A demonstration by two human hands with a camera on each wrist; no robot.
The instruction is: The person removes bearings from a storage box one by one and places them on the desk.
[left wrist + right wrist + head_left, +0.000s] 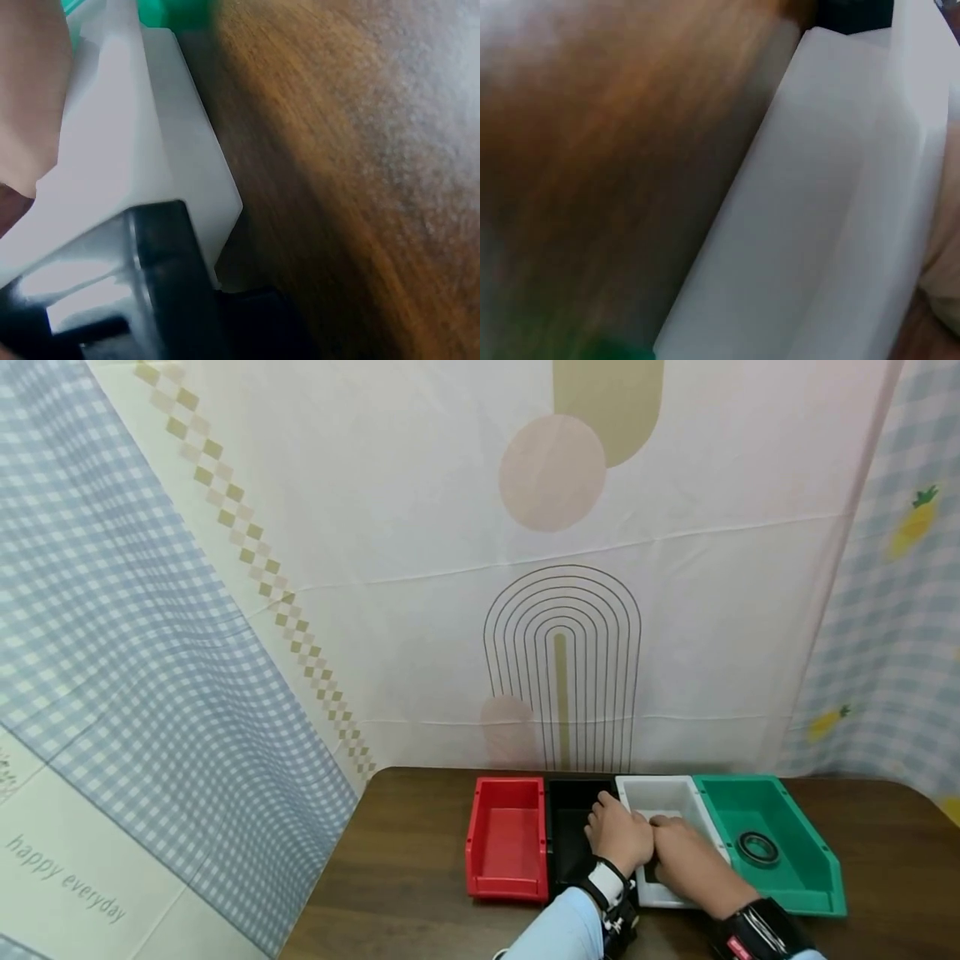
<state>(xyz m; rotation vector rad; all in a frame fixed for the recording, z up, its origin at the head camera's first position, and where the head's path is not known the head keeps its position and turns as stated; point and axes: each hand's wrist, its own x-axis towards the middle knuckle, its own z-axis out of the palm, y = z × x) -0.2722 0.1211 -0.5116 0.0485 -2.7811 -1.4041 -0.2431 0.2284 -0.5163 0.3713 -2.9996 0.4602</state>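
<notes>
In the head view my left hand [619, 835] is over the side where the black bin [572, 835] meets the white bin [660, 792]. My right hand [684, 853] reaches into the white bin from the right, its knuckles touching or nearly touching the left hand. Something dark shows just below where the hands meet; whether either hand holds it I cannot tell. Most fingertips are hidden. A dark ring, like a bearing [757, 849], lies in the green bin [813, 881] to the right. Both wrist views show mainly the white bin's wall [187, 142] and little of the hands.
A red bin [508, 843] stands left of the black one, so the bins form a side-by-side row on the brown wooden table [390, 860]. Behind the table hangs a patterned cloth [420, 652]. Black bands are strapped on both wrists.
</notes>
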